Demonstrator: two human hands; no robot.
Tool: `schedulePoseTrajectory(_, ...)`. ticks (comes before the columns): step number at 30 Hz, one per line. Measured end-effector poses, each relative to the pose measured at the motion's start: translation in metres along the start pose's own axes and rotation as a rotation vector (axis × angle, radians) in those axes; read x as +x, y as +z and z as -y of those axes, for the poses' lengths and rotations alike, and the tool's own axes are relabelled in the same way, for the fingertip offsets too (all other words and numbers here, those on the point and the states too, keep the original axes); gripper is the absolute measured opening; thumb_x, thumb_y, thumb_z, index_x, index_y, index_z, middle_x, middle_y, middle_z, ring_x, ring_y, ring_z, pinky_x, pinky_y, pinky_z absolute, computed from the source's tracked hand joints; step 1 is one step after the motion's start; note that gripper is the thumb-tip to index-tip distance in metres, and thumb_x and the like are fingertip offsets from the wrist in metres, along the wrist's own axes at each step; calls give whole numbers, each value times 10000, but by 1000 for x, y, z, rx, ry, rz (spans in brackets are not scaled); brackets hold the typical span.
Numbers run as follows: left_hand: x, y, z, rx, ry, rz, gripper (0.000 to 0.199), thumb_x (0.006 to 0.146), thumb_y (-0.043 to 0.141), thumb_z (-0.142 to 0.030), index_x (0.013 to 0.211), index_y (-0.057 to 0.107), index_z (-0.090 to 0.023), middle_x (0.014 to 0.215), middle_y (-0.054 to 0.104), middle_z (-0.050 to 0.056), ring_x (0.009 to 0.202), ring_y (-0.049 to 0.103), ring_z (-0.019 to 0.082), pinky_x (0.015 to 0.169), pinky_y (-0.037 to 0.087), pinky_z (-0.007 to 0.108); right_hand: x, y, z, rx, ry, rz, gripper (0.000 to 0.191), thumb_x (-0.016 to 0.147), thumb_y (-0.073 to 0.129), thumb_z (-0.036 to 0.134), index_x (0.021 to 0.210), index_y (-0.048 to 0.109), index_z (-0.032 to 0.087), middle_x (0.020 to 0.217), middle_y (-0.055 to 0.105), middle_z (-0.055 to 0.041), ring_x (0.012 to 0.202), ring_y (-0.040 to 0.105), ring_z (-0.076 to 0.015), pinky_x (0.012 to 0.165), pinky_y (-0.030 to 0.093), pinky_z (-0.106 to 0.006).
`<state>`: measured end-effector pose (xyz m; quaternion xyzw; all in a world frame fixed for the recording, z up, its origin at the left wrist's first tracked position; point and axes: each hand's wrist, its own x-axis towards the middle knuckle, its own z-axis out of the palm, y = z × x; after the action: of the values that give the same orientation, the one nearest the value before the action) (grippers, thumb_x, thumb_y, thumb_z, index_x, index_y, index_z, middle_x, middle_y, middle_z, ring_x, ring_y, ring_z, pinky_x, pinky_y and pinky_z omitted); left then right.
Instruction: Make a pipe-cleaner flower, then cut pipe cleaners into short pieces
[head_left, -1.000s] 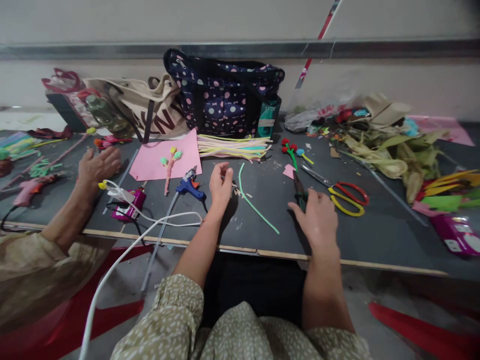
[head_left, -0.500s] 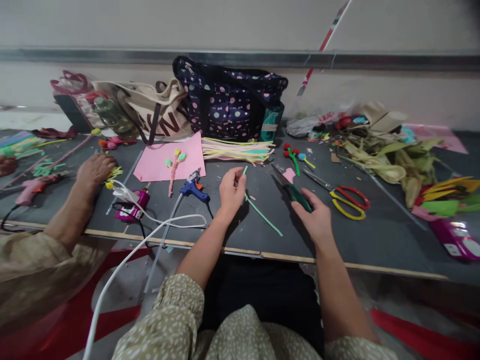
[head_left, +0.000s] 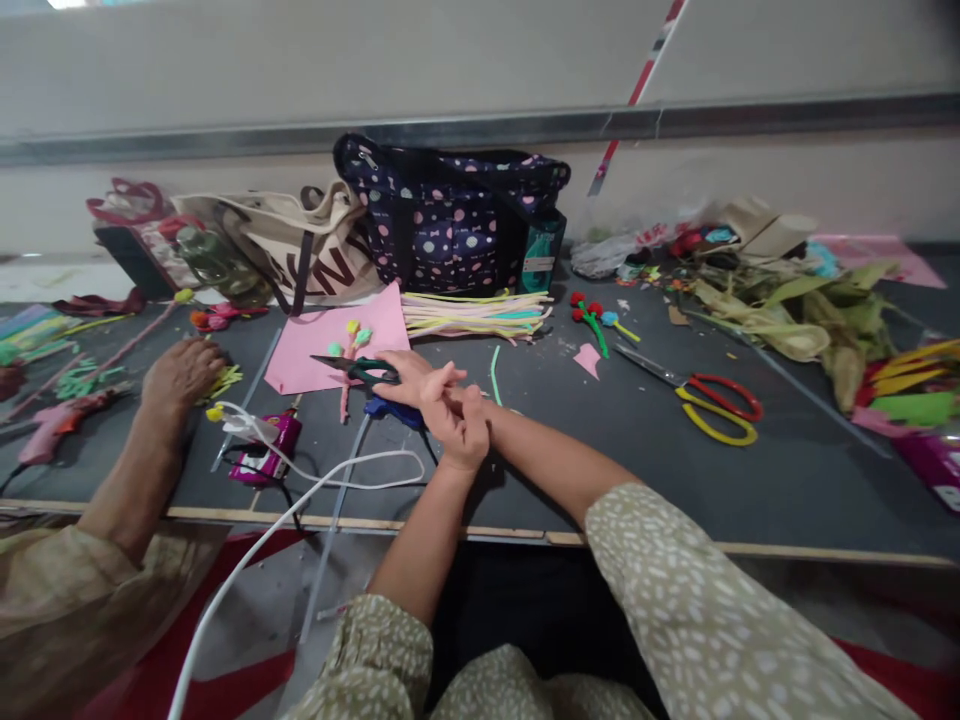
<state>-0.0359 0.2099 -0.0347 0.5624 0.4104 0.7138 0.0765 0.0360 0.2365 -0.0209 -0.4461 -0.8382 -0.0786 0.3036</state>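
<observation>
My right hand (head_left: 405,378) reaches across to the left and grips scissors with dark green handles (head_left: 377,372). Their blades point left, over a pink pipe-cleaner stem with yellow and green tufts (head_left: 346,398) on a pink sheet (head_left: 300,345). In front of my right wrist, my left hand (head_left: 459,420) is raised with its fingers apart and slightly bent, holding nothing I can see. A light green pipe cleaner (head_left: 495,375) lies on the table just beyond my arms, partly covered by them. Below my right hand is a blue glue gun (head_left: 396,412), partly hidden.
Another person's hand (head_left: 180,375) rests at left, near a pink glue gun (head_left: 60,425). A white cable (head_left: 300,487) crosses the table edge by a purple box (head_left: 268,450). Pipe cleaners (head_left: 472,316) lie before a dotted bag (head_left: 450,220). Red-and-yellow-handled scissors (head_left: 720,405) lie right.
My right hand has swung left across my left hand, carrying the green-handled scissors. The light green pipe cleaner has left my left hand and lies on the table.
</observation>
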Motion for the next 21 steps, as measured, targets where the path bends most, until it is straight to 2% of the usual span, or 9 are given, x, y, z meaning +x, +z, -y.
schedulePoseTrajectory(4, 13, -8, 3, 85, -160, -119, 397, 955, 406, -418, 1282, 503, -215, 1044, 545, 86, 983, 565, 209, 961, 431, 406, 15, 0, -4, -196, -164, 25, 307, 801, 645, 435, 1066, 711, 295, 987, 697, -6, 1076, 662, -183, 809, 572, -290)
schedulePoseTrajectory(7, 16, -7, 4, 63, -196, -159, 381, 961, 392, -410, 1268, 504, -213, 1049, 536, 84, 989, 554, 205, 968, 423, 400, 27, 6, -1, -75, -105, 56, 239, 825, 606, 425, 999, 714, 302, 879, 668, 17, 1005, 683, -152, 726, 571, -237)
schedulePoseTrajectory(11, 8, 0, 3, -7, -144, -29, 332, 941, 458, -418, 1181, 557, -210, 1025, 569, 90, 965, 573, 215, 913, 444, 397, 34, 19, 9, 158, 96, 95, 191, 874, 546, 361, 981, 693, 304, 791, 620, 37, 924, 681, -104, 666, 548, -181)
schedulePoseTrajectory(13, 4, 3, 2, -7, -114, 51, 312, 930, 484, -433, 1134, 588, -219, 995, 596, 85, 956, 582, 223, 902, 445, 408, 34, 21, 6, 250, 162, 121, 181, 887, 523, 318, 964, 686, 298, 767, 620, 35, 870, 674, -98, 647, 539, -174)
schedulePoseTrajectory(15, 1, 5, 1, 13, -104, 98, 296, 929, 490, -441, 1095, 607, -226, 960, 613, 76, 945, 585, 224, 886, 449, 410, 31, 17, -8, 361, 188, 171, 184, 885, 507, 304, 919, 686, 273, 743, 641, 25, 778, 667, -112, 609, 534, -189)
schedulePoseTrajectory(18, 2, 8, -1, -13, -141, 107, 272, 940, 485, -425, 1060, 618, -221, 951, 618, 71, 918, 589, 204, 846, 462, 378, 14, -2, -41, 569, 254, 255, 259, 890, 450, 327, 882, 670, 191, 709, 675, 4, 578, 616, -114, 522, 504, -218)
schedulePoseTrajectory(19, 2, 9, -1, -39, -170, 96, 265, 944, 482, -418, 1057, 615, -217, 962, 615, 70, 905, 593, 193, 836, 466, 364, 4, -10, -53, 606, 306, 252, 303, 903, 407, 339, 914, 658, 169, 685, 673, -5, 518, 580, -109, 491, 478, -221)
schedulePoseTrajectory(21, 5, 12, 1, -83, -242, 71, 257, 950, 480, -405, 1062, 603, -209, 983, 609, 68, 879, 601, 172, 821, 473, 335, -19, -27, -74, 760, 561, 196, 292, 862, 501, 413, 870, 642, 158, 594, 632, 4, 479, 531, -110, 487, 426, -223)
